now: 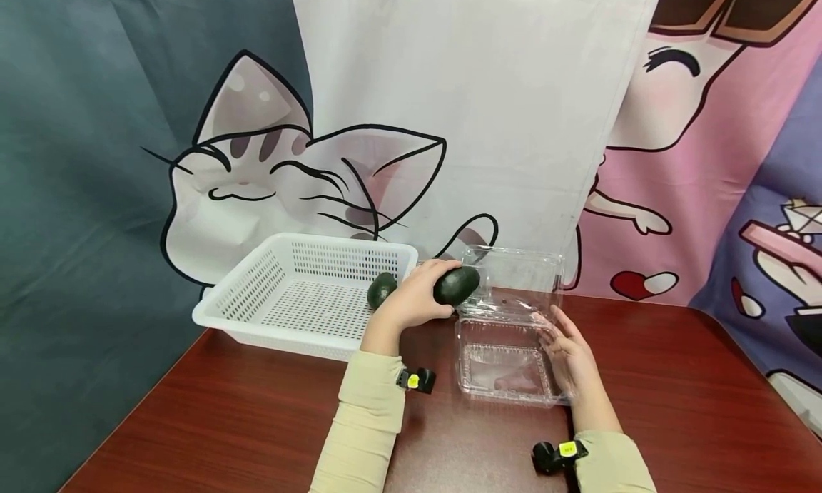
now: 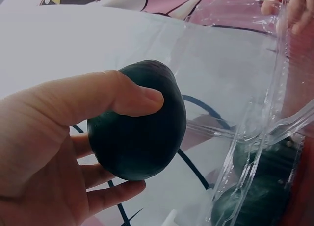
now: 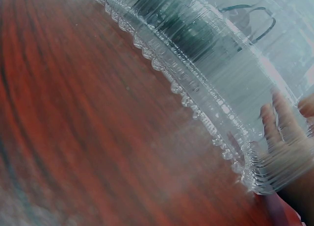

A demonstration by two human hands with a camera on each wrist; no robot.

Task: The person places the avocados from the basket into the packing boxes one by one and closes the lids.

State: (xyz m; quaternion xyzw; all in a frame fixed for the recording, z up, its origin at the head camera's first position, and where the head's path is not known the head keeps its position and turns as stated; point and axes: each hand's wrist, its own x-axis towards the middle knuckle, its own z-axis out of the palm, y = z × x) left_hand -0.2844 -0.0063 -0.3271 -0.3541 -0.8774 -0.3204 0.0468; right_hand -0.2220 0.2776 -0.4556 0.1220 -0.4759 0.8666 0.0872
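Note:
My left hand (image 1: 420, 293) grips a dark green avocado (image 1: 457, 286), thumb on one side and fingers round the other. In the left wrist view this avocado (image 2: 142, 123) is held in the air beside clear plastic. A clear plastic clamshell box (image 1: 504, 393) stands on the table with its lid (image 1: 520, 268) raised at the back. My right hand (image 1: 574, 361) touches the box's right side with extended fingers, partly seen through the plastic. Another avocado (image 1: 382, 290) lies at the right end of a white basket (image 1: 276, 343). Dark green shapes (image 2: 252, 201) show through the plastic.
The basket has slotted walls and stands at the back left of the reddish-brown table (image 1: 257, 407). A printed cartoon curtain (image 1: 501, 122) hangs behind the table. Each sleeve carries a small black wrist camera (image 1: 420, 380).

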